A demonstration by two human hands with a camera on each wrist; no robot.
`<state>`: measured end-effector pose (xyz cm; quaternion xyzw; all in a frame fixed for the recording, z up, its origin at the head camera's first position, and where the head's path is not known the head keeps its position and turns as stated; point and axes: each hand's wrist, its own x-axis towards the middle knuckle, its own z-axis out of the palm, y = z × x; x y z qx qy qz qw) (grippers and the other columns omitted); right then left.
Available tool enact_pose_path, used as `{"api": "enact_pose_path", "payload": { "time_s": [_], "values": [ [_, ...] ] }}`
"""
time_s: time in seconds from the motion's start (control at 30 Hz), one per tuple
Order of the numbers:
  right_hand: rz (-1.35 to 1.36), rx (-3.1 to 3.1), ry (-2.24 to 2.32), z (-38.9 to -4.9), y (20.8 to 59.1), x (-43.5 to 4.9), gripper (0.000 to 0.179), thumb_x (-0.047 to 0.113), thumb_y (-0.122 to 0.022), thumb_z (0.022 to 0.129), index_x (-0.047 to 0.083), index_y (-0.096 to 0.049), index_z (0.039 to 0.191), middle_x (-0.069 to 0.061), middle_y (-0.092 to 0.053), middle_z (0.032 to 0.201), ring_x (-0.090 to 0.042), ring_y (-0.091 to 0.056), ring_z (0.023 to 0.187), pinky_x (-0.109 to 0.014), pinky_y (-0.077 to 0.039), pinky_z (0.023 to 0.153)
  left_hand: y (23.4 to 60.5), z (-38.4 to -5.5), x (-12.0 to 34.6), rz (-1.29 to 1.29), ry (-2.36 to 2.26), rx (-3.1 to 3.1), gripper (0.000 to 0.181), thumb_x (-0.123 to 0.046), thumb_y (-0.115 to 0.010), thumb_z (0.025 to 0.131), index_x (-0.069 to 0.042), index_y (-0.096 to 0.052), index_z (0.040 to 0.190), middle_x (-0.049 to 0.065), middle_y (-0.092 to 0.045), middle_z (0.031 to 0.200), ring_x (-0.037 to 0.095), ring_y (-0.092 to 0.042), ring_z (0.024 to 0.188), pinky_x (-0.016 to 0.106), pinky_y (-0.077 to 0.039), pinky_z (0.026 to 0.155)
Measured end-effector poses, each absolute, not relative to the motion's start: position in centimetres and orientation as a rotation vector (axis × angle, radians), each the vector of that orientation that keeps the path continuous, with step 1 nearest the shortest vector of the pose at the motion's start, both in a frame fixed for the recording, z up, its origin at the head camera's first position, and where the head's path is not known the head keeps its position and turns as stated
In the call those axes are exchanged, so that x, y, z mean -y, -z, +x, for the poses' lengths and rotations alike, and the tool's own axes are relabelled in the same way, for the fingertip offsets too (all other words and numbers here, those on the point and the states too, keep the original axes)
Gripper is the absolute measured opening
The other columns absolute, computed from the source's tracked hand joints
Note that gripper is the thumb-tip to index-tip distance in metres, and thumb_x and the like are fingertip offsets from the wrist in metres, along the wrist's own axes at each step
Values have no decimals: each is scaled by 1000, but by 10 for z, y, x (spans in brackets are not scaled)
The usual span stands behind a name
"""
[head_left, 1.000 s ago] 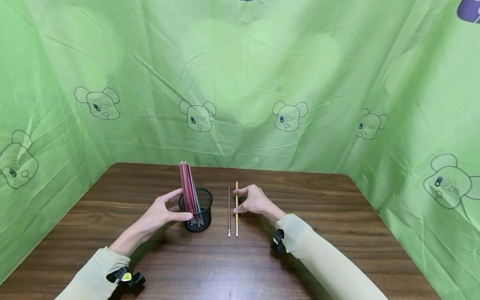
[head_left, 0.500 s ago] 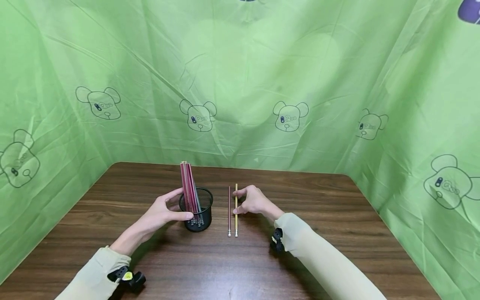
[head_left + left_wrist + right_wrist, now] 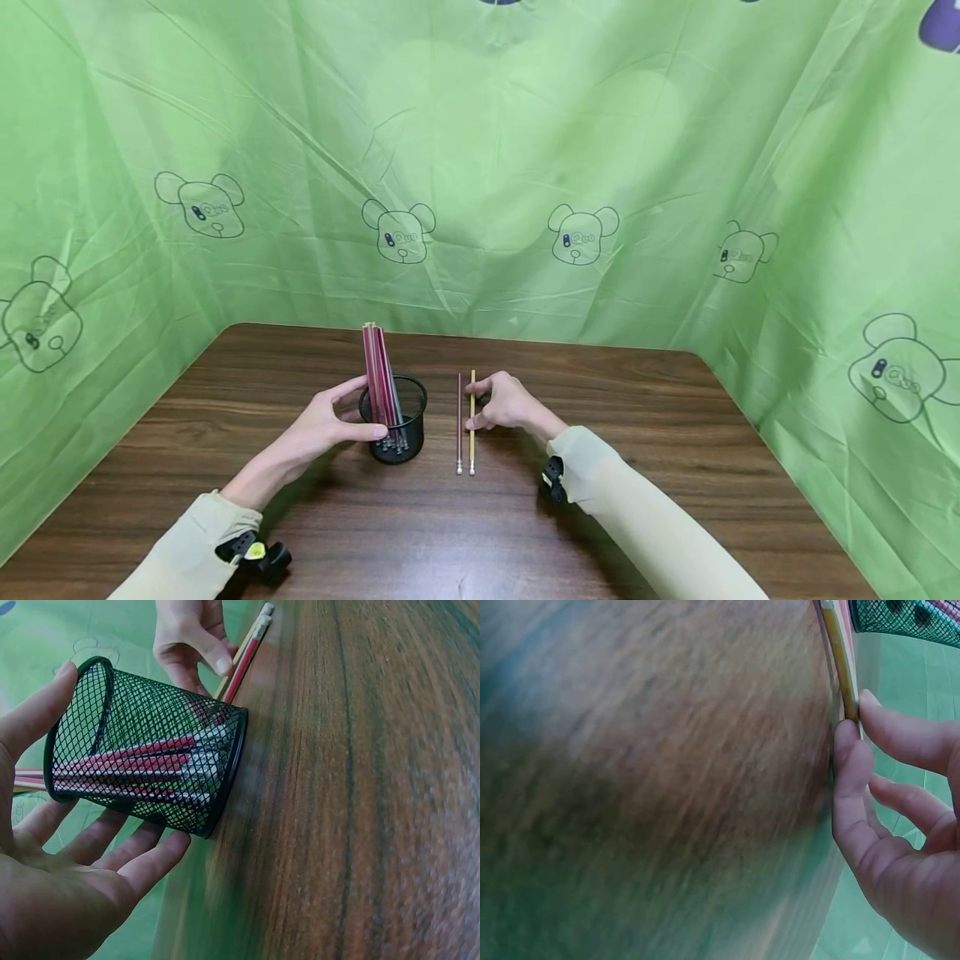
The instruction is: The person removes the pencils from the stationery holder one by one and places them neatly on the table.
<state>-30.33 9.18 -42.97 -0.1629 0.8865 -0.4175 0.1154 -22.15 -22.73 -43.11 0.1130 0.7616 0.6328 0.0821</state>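
Observation:
My left hand (image 3: 326, 423) holds a black mesh pencil cup (image 3: 411, 440), thumb on the near side of the rim and fingers round the far side. A bundle of mostly dark red pencils (image 3: 377, 362) leans to the left inside it, eraser ends down. Right of the cup, a dark red pencil (image 3: 459, 425) and a yellow pencil (image 3: 472, 450) lie side by side on the table, white erasers toward me. My right hand (image 3: 512, 403) pinches the yellow pencil (image 3: 841, 664) from the right between thumb and fingers. A narrow gap separates the two pencils.
The dark wooden table (image 3: 420, 533) has rounded far corners. A green cloth (image 3: 487, 283) printed with bear faces hangs behind it and along both sides. Black wrist cameras are strapped over both sleeves (image 3: 622, 492).
The yellow pencil has slid slightly toward me and a little closer to the red pencil, with the right hand on it. The left hand and the cup stay put.

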Motion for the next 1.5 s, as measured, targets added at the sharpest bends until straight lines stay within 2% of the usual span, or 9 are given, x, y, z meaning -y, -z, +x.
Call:
{"api": "enact_pose_path", "payload": {
  "time_s": [0.17, 0.5, 0.63, 0.67, 0.77, 0.83, 0.9, 1.17, 1.5],
  "values": [
    [-476, -2610, 1183, -302, 428, -91, 62, 0, -96, 72, -1, -73, 129, -16, -72, 127, -15, -68, 53, -28, -57, 60, 430, -222, 227, 331, -1894, -2270, 96, -18, -88, 86, -6, -34, 164, 23, -51, 153, 40, -55, 135, 35, -47, 101],
    [-497, -2666, 1140, -305, 431, -92, 58, 2, -97, 70, -2, -76, 124, -18, -74, 121, -14, -68, 53, -26, -56, 63, 430, -222, 227, 346, -1892, -2267, 97, -17, -88, 87, -3, -31, 164, 23, -49, 156, 41, -54, 136, 34, -46, 102],
    [-504, -2678, 1124, -306, 431, -91, 58, 4, -98, 70, -2, -76, 123, -16, -75, 119, -18, -69, 54, -27, -57, 65, 430, -222, 227, 350, -1892, -2261, 96, -17, -87, 88, -3, -31, 165, 23, -47, 157, 42, -53, 136, 34, -46, 102],
    [-512, -2685, 1113, -306, 432, -92, 57, 5, -98, 70, -1, -77, 123, -15, -76, 118, -19, -70, 59, -28, -57, 68, 430, -221, 227, 341, -1897, -2259, 96, -16, -87, 88, -4, -31, 165, 22, -47, 157, 41, -54, 136, 33, -47, 102],
    [-563, -2711, 1068, -307, 432, -93, 56, 8, -98, 70, -1, -77, 122, -12, -77, 117, -23, -74, 88, -33, -57, 86, 430, -221, 227, 350, -1903, -2251, 97, -16, -87, 88, -3, -30, 165, 23, -46, 158, 41, -53, 137, 33, -46, 102],
    [-602, -2710, 1052, -308, 433, -95, 55, 8, -97, 71, -2, -77, 121, -11, -77, 118, -26, -71, 108, -37, -53, 98, 429, -221, 227, 352, -1910, -2247, 97, -15, -87, 88, -2, -30, 165, 24, -46, 158, 41, -53, 137, 34, -46, 103],
    [-642, -2701, 1043, -310, 434, -97, 53, 7, -96, 73, -3, -76, 122, -12, -76, 120, -28, -65, 121, -39, -48, 106, 428, -220, 227, 354, -1915, -2242, 97, -15, -87, 88, -2, -29, 165, 25, -46, 157, 42, -52, 137, 34, -46, 103],
    [-697, -2673, 1034, -312, 433, -100, 52, 3, -93, 76, -4, -75, 124, -12, -77, 117, -28, -68, 114, -38, -50, 101, 428, -221, 228, 353, -1919, -2240, 97, -15, -87, 88, -2, -30, 165, 25, -45, 158, 42, -52, 137, 33, -46, 102],
    [-731, -2657, 1046, -310, 429, -103, 53, 4, -93, 76, -6, -74, 125, -14, -77, 116, -31, -68, 114, -39, -51, 101, 427, -220, 227, 361, -1917, -2245, 95, -15, -87, 87, -2, -32, 164, 24, -46, 158, 42, -53, 137, 31, -46, 101]
  ]
}}
